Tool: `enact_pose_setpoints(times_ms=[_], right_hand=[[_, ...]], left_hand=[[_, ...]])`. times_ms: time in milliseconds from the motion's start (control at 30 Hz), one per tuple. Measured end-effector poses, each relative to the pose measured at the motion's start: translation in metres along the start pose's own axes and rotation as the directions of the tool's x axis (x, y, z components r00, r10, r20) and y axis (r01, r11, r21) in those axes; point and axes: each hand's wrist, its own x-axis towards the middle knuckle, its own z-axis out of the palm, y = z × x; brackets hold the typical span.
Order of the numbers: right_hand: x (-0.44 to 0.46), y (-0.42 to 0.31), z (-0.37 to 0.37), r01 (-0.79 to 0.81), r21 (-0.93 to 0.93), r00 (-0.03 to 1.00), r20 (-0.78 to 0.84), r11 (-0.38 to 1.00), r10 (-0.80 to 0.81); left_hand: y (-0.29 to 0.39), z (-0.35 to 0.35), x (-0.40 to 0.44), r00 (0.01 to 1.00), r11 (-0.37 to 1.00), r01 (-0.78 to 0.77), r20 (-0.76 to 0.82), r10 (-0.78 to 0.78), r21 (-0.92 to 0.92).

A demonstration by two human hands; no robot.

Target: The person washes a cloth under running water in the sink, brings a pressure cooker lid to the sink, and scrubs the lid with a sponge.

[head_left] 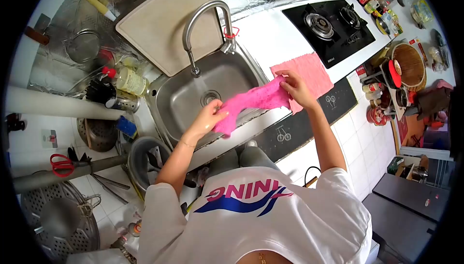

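A bright pink cloth (256,98) is stretched between my two hands, above the front edge of the sink (166,100). My left hand (209,117) pinches its left end, which hangs down a little. At the cloth's other end, my right hand (295,89) grips the upper corner. Behind my right hand a lighter pink cloth (309,73) lies flat on the counter. The curved faucet (187,32) stands over the basin, and water appears to run from its spout.
A cutting board (164,22) leans behind the sink. The black gas stove (331,27) is at the upper right. Bottles, including a yellowish one (131,81), stand left of the sink. A grey bucket (140,160) and red scissors (63,165) are at the lower left.
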Motion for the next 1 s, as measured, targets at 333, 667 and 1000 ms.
enact_pose_setpoints(times_ms=[333,667,1000], right_hand=[[-0.034,0.098,0.052,0.241,-0.769,0.934,0.019,0.592,-0.356],[-0.052,0.139,0.104,0.489,-0.771,0.86,0.35,0.407,-0.37],[-0.04,0.124,0.082,0.506,-0.778,0.861,0.433,0.372,-0.265]], left_hand=[[-0.054,0.037,-0.044,0.968,0.333,0.21,-0.148,-0.202,0.919],[-0.113,0.062,-0.052,0.887,0.116,-0.441,0.414,0.203,0.89],[-0.108,0.067,-0.043,0.906,0.202,-0.403,0.358,0.224,0.893]])
